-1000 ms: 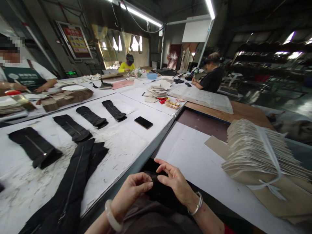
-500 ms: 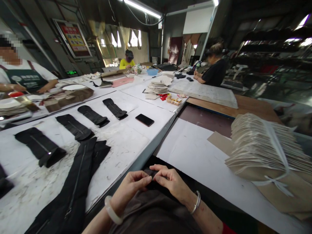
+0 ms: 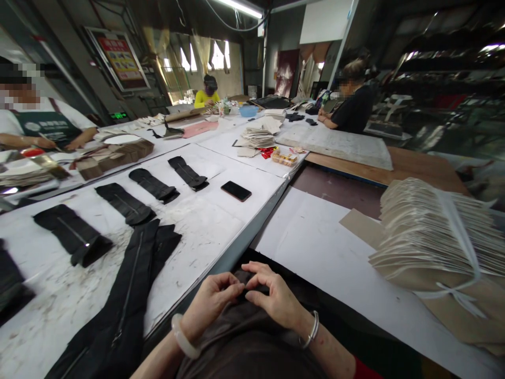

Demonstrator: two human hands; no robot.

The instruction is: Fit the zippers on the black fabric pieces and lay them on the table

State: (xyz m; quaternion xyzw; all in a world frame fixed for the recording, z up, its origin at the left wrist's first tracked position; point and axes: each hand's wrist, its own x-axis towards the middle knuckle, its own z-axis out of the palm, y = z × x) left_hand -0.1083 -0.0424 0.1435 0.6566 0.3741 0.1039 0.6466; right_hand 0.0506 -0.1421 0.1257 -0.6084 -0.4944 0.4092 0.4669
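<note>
My left hand [image 3: 215,295] is held low in front of my body, its thumb and index finger pinched together. Whatever is in that pinch, if anything, is too small to make out. Close beside it is my right hand [image 3: 274,297], fingers curved and apart, the fingertips almost meeting those of the left. No object shows in the right hand. Dark brown cloth [image 3: 252,342] covers my lap beneath both hands. To the left on the white table lies a long black fabric piece with a zipper [image 3: 130,284].
Several short black zippered pieces [image 3: 124,202] lie in a row at left, near a phone [image 3: 235,190]. A tied stack of beige sheets [image 3: 430,237] stands at right. Beyond are a clear box [image 3: 284,158] and paper piles [image 3: 258,134]. Co-workers sit around the table.
The view has shifted slightly, so the table things appear a little further right. My right hand's fingers have spread a little; the left keeps its pinch.
</note>
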